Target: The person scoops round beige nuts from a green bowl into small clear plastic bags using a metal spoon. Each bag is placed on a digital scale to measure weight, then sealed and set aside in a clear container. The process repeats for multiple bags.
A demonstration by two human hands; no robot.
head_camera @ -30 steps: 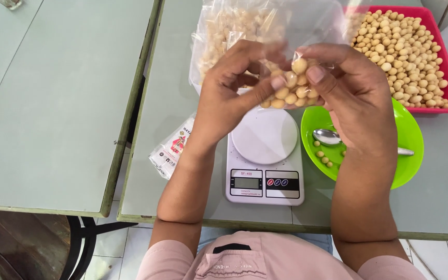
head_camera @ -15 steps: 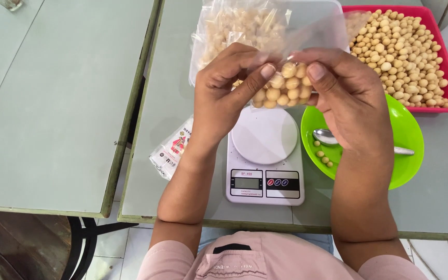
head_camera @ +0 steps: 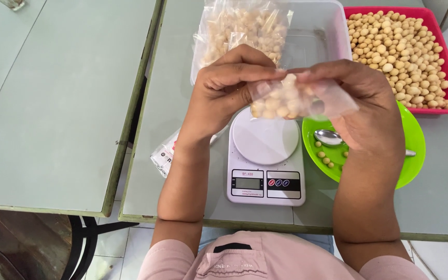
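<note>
Both hands hold a small clear plastic bag (head_camera: 291,98) filled with pale round nuts, lifted just above a white digital kitchen scale (head_camera: 265,161). My left hand (head_camera: 224,93) pinches the bag's left top edge. My right hand (head_camera: 364,109) grips its right side, fingers wrapped over the plastic. The scale's round platform is bare beneath the bag.
A green plate (head_camera: 410,150) with a metal spoon (head_camera: 330,137) and a few loose nuts lies right of the scale. A red tray (head_camera: 442,93) of nuts stands at the back right. A clear tub (head_camera: 322,31) with filled bags sits behind. A packet of plastic bags (head_camera: 163,155) lies left.
The bag has turned from upright to lying sideways between my hands, and both hands have shifted slightly lower toward the scale.
</note>
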